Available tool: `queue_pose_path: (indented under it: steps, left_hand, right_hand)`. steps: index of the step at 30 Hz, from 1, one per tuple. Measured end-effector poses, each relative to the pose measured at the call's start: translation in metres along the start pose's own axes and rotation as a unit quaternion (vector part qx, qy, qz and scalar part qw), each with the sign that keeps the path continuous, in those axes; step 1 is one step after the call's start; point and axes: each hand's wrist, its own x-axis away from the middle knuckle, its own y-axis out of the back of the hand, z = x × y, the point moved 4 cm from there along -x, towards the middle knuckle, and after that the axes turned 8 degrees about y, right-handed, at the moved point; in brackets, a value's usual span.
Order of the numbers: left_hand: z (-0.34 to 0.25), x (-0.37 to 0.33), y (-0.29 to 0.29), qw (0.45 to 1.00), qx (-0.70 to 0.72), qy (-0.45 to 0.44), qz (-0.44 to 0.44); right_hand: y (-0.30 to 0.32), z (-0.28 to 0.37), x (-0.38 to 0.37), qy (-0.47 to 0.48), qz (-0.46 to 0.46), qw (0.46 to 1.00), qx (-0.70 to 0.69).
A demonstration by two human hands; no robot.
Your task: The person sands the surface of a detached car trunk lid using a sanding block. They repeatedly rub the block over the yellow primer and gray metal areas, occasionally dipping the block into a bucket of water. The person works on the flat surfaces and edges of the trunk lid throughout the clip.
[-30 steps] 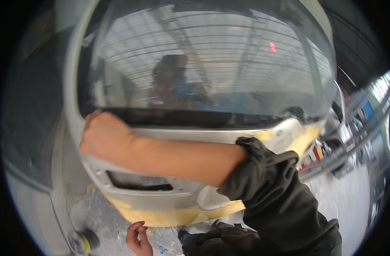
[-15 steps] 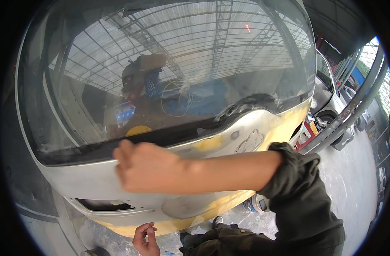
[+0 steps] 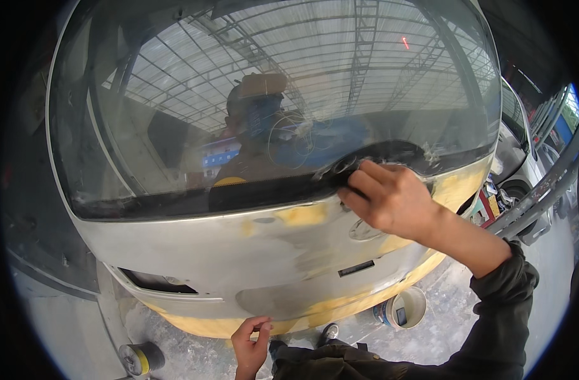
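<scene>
My right hand [image 3: 387, 196] is at the lower edge of a vehicle's large window [image 3: 194, 139], next to the dark curved strip [image 3: 276, 191] below the glass. Its fingers are curled together, and anything between them is hidden. Beneath the glass runs a silver body panel [image 3: 169, 247] with grey sanded areas and yellow filler patches [image 3: 305, 215]. Low in front of the panel, my left hand [image 3: 250, 345] has its fingers bent and the thumb close to the index finger. Whatever it pinches, if anything, is too small to make out.
A white bucket [image 3: 417, 307] with a dark rectangular object in it stands on the floor at right. A dark round container with a yellow band [image 3: 137, 360] sits at lower left. Grey metal posts [image 3: 546, 183] and a parked car [image 3: 517, 136] are at far right.
My right hand has swept rightward along the window's lower edge, and its forearm now rises from the right. My left hand stays low. The view has shifted, showing more of the bucket.
</scene>
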Motion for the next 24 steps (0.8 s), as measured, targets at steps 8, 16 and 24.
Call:
queue_pose_path:
  steps: [8, 16, 24]
  left_hand:
    - [-0.009, -0.002, 0.016, 1.000, -0.015, -0.012, -0.018]
    - [0.003, -0.016, 0.022, 0.999, 0.003, 0.006, -0.034]
    - [-0.019, -0.018, 0.017, 0.997, -0.053, -0.046, 0.037]
  right_hand:
    - [-0.022, 0.038, -0.045, -0.035, -0.067, 0.995, -0.072]
    - [-0.023, 0.045, -0.058, -0.037, -0.097, 0.990, -0.098]
    - [-0.004, 0.020, -0.017, -0.055, 0.008, 0.996, -0.073]
